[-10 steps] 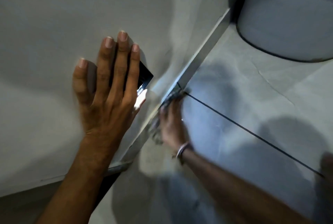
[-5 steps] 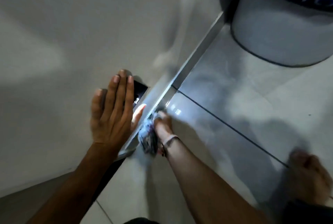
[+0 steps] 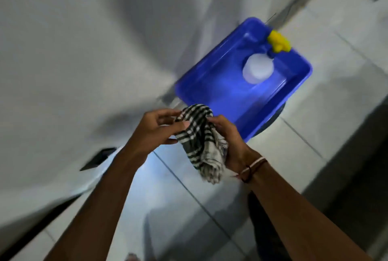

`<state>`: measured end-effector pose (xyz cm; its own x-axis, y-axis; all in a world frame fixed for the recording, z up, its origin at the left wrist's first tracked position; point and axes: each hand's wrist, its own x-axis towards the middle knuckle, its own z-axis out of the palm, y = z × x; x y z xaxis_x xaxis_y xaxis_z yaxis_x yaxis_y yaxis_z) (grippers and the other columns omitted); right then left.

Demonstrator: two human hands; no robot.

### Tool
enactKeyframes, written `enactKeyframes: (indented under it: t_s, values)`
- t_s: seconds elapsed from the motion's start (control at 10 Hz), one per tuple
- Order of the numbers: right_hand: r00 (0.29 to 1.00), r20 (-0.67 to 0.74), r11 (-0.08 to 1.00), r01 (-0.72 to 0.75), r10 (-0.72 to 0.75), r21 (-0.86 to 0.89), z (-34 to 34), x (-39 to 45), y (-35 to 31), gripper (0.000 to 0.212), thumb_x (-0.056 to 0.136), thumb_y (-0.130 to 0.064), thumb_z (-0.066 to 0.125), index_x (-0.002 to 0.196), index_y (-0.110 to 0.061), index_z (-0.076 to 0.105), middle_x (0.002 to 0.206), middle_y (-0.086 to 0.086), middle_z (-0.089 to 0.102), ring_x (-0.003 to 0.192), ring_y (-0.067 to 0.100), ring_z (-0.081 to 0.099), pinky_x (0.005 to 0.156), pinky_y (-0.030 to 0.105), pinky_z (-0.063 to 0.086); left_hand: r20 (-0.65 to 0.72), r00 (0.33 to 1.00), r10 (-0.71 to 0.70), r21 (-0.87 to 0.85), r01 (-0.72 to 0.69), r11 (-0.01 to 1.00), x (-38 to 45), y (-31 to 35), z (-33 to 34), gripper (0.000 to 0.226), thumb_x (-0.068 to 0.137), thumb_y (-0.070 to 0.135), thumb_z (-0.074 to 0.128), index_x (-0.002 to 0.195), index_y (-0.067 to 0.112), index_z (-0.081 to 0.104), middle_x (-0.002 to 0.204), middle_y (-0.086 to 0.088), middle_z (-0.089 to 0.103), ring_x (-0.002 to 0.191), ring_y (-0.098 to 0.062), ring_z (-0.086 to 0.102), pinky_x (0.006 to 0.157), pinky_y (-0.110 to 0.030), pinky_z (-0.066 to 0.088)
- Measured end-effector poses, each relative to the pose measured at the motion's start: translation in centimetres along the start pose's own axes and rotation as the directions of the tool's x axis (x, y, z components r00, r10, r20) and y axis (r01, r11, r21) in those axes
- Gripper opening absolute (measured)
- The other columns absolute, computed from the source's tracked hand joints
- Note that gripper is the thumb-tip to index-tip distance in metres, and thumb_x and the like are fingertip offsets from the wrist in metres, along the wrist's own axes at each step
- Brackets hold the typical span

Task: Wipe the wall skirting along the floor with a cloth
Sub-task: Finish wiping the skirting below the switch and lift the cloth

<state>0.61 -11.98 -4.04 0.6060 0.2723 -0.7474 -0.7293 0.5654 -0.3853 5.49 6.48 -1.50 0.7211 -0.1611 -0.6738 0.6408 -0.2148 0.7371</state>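
One checked cloth [image 3: 201, 145], dark with pale stripes, is in view, held in the air between two hands above the tiled floor [image 3: 327, 126]. One blue rectangular tub [image 3: 220, 90] stands just beyond the hands, close to the wall [image 3: 73, 50]. It contains one white round object [image 3: 257, 70], and one yellow fitting [image 3: 279, 42] sits on its far rim. Motion blur prevents identification of either item. One dark rectangular plate [image 3: 98, 158] is visible low on the wall.

The left hand [image 3: 155, 130] is raised with the fingers curled inward, pinching the upper fold of the cloth between the thumb and fingertips. The right hand [image 3: 228, 136] is wrapped around the bunched body of the cloth, palm facing the left hand; the loose end hangs down below the wrist. One thin band [image 3: 251, 168] circles the right wrist. Both forearms extend up from the lower edge of the view and converge at the cloth.

The skirting [image 3: 69, 193] runs along the base of the wall at lower left. The cloth is well apart from it and touches neither wall nor floor.
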Motion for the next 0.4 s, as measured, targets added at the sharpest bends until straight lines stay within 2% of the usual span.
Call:
enactKeyframes:
  t_s: [0.1, 0.2, 0.3, 0.4]
  values:
    - [0.995, -0.054, 0.920, -0.096, 0.082, -0.379, -2.8, -0.1, -5.3, 0.041, 0.087, -0.015, 0.060, 0.127, -0.005, 0.057, 0.120, 0.025, 0.066, 0.100, 0.033, 0.064, 0.092, 0.047, 0.051, -0.098, 0.995, -0.021, -0.095, 0.011, 0.995, 2.2, 2.2, 3.9, 0.034, 0.089, -0.016, 0.075, 0.115, 0.003, 0.066, 0.094, -0.012, 0.071, 0.073, -0.017, 0.069, 0.056, -0.023, 0.066]
    - [0.977, -0.211, 0.697, -0.128, -0.035, -0.705, -7.2, 1.5, -9.0, 0.038, 0.085, -0.001, 0.069, 0.119, -0.007, 0.053, 0.095, 0.012, 0.064, 0.094, 0.035, 0.063, 0.078, 0.044, 0.054, -0.198, 0.978, -0.062, -0.115, 0.040, 0.993, 6.2, 1.8, 6.6, 0.034, 0.087, -0.020, 0.075, 0.106, 0.006, 0.061, 0.086, -0.010, 0.066, 0.074, -0.022, 0.065, 0.052, -0.025, 0.064]
    - [0.971, -0.227, 0.569, -0.147, -0.073, -0.809, -10.3, 4.7, -10.6, 0.033, 0.078, -0.006, 0.076, 0.102, -0.016, 0.056, 0.106, 0.022, 0.067, 0.106, 0.046, 0.064, 0.090, 0.057, 0.056, -0.327, 0.945, 0.004, 0.022, 0.004, 1.000, 9.9, -0.9, 8.8, 0.035, 0.084, -0.018, 0.079, 0.094, 0.011, 0.062, 0.083, -0.009, 0.065, 0.080, -0.026, 0.064, 0.064, -0.036, 0.060]
    - [0.977, -0.194, 0.395, -0.145, -0.087, -0.907, -12.4, 7.1, -11.9, 0.054, 0.072, -0.025, 0.076, 0.121, -0.020, 0.054, 0.128, 0.027, 0.063, 0.115, 0.046, 0.061, 0.099, 0.062, 0.051, -0.394, 0.910, 0.132, 0.346, 0.013, 0.938, 11.3, -2.6, 11.0, 0.030, 0.087, -0.011, 0.075, 0.113, -0.001, 0.067, 0.107, -0.017, 0.072, 0.101, -0.033, 0.069, 0.086, -0.033, 0.054]
